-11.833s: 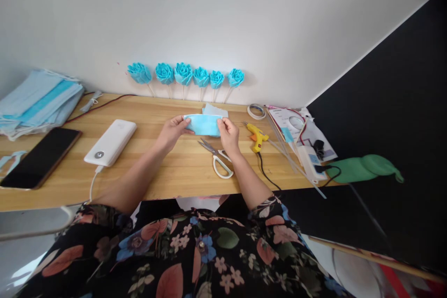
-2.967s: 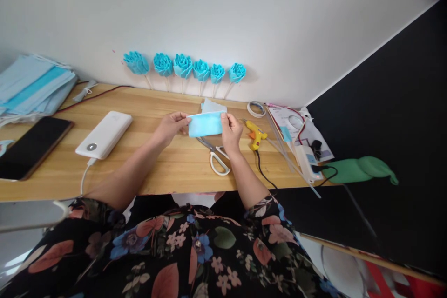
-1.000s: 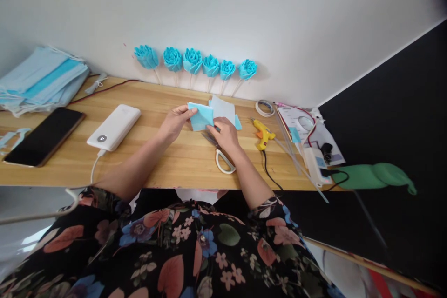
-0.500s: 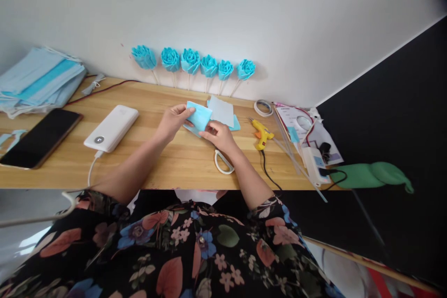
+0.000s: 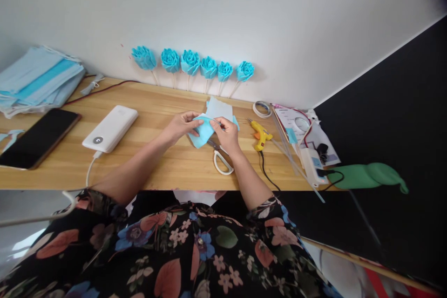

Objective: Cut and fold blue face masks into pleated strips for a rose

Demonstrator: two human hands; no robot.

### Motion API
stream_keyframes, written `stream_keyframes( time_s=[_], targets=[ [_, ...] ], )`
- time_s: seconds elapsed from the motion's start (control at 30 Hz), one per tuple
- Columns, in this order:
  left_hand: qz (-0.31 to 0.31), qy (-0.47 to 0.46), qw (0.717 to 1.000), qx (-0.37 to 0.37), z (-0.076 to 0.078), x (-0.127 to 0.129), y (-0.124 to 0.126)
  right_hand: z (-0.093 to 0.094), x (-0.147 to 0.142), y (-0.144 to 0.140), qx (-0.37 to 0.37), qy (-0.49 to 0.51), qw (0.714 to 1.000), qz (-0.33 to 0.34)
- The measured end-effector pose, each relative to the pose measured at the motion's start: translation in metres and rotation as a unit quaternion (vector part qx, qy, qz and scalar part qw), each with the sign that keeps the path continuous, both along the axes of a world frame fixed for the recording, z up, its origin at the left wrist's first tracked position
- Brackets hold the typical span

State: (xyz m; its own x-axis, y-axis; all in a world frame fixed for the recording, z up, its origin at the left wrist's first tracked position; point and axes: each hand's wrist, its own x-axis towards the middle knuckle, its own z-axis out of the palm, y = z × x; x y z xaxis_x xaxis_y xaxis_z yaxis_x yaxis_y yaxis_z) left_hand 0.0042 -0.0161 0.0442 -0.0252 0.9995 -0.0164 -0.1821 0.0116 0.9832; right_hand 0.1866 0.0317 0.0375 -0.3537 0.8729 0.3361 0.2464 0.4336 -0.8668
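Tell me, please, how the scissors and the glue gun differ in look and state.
The scissors have white handles; the glue gun is mainly yellow.
The scissors are partly hidden by the blue piece and right hand; the glue gun is uncovered.
The glue gun has a black cable; the scissors have none.
Both lie on the table.

On the brown wooden table (image 5: 164, 170)
The yellow plastic glue gun (image 5: 260, 133) lies there, right of the thin blue cloth (image 5: 201, 138).

The half-covered blue sheet (image 5: 200, 139) looks matt, probably cloth; the tabletop (image 5: 174, 167) smooth wood; the phone (image 5: 40, 138) glossy.
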Motion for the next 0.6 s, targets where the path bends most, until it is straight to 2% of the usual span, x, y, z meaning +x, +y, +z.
stream_keyframes(
  time_s=[0.13,0.27,0.4,0.6],
  targets=[
    [0.014,0.052,0.999,0.001,-0.002,-0.002,0.000,0.000,0.000,0.001,-0.029,0.018,0.999,0.017],
    [0.020,0.130,0.991,0.032,-0.006,0.002,-0.001,0.000,0.000,0.001,-0.048,0.026,0.998,0.028],
    [0.005,0.167,0.984,0.066,-0.011,0.005,0.000,0.000,0.000,0.000,-0.013,0.003,1.000,0.005],
    [0.010,0.197,0.978,0.067,-0.016,0.003,0.001,0.001,0.000,-0.001,0.027,-0.001,1.000,-0.001]
  ],
)
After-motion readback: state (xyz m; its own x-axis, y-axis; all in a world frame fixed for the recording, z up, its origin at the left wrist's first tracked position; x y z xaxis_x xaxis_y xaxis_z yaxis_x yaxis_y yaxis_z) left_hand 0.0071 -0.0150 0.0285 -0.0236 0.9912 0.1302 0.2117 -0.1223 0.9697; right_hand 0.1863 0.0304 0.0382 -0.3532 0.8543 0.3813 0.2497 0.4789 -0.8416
